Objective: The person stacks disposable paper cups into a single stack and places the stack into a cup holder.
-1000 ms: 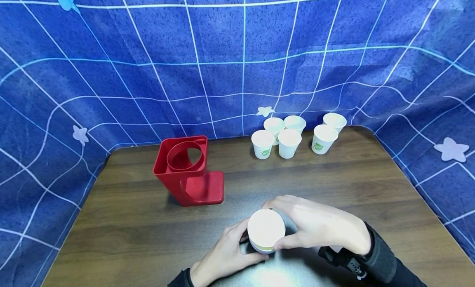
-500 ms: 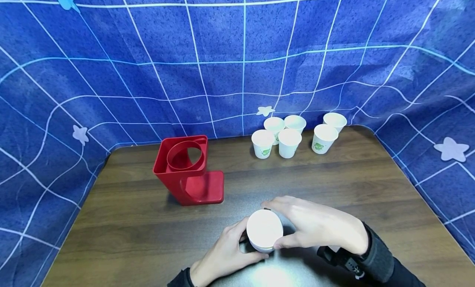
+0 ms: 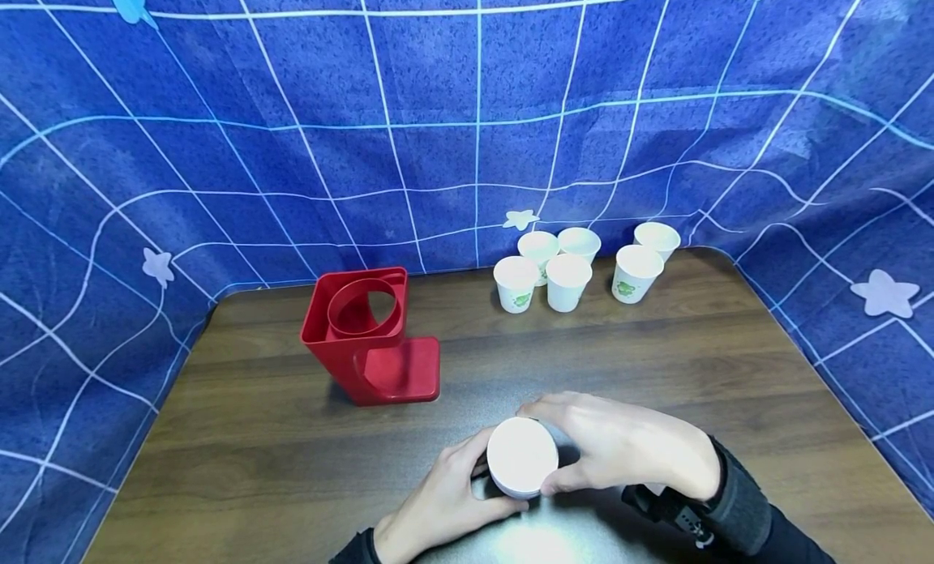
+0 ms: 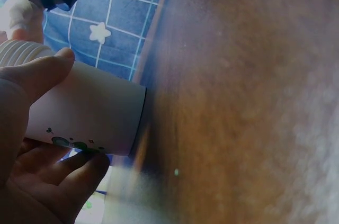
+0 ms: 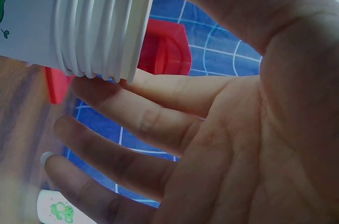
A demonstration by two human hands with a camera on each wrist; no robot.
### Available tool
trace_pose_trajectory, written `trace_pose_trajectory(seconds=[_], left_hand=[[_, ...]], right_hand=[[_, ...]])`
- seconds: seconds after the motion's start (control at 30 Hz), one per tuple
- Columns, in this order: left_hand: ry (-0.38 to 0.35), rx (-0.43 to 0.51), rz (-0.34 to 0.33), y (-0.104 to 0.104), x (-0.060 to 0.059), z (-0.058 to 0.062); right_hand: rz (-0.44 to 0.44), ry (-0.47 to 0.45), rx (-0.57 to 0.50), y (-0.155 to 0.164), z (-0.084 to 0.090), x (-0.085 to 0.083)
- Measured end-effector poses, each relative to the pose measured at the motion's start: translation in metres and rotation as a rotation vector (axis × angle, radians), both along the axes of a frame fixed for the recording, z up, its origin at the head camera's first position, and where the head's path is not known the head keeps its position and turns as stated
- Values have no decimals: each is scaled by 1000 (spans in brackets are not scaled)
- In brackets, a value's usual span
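Observation:
A stack of white paper cups [image 3: 521, 457] stands on the dark wooden table [image 3: 657, 361] near its front edge, and both hands hold it. My left hand [image 3: 474, 475] grips the lower part, with thumb and fingers around the cup wall [image 4: 90, 115]. My right hand [image 3: 565, 450] wraps the upper part from the right. Its thumb and fingers sit against the ribbed rims [image 5: 100, 23]. Green print shows on the bottom cup in the left wrist view.
A red cup holder [image 3: 368, 337] with a round opening stands left of centre and also shows as the red holder [image 5: 164, 49] behind the stack. Several single white cups [image 3: 576, 264] cluster at the back edge. Blue grid cloth [image 3: 467, 102] surrounds the table.
The top of the stack has sunk slightly, and the green-printed band under its rim no longer shows. Both hands have stayed in place around it.

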State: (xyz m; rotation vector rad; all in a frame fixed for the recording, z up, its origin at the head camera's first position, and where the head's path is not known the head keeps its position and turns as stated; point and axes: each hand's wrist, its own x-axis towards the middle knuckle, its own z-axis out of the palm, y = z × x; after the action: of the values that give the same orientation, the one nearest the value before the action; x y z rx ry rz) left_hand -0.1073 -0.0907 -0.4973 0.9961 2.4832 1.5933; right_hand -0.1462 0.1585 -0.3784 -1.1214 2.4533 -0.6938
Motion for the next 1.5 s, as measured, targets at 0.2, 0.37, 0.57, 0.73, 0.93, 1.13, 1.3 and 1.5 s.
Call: trace_pose_trajectory(seconds=[0.2,0.37,0.57,0.73,0.93,1.13,1.3,1.5], left_hand=[[-17,2,3,0,1,0],[2,-1,14,1,0,-1],[3,-11,9,2,-1,0],[-3,-12,11,1,-2,0],[24,-27,29,1,-1,-1],[28,-33,34,1,-1,-2],[22,-35,32,0,0,-1],[6,-26,31,1,0,-1]], right_hand=[[10,-9,-5,-1,-2,0],[16,4,4,0,-1,-2],[9,69,-30,10,1,-8],[-87,189,-91,20,3,-17],[-243,223,-113,31,4,-32],[-377,258,-183,39,-7,-55],[-491,283,-292,44,-24,-76],[-628,275,-370,49,-46,-97]])
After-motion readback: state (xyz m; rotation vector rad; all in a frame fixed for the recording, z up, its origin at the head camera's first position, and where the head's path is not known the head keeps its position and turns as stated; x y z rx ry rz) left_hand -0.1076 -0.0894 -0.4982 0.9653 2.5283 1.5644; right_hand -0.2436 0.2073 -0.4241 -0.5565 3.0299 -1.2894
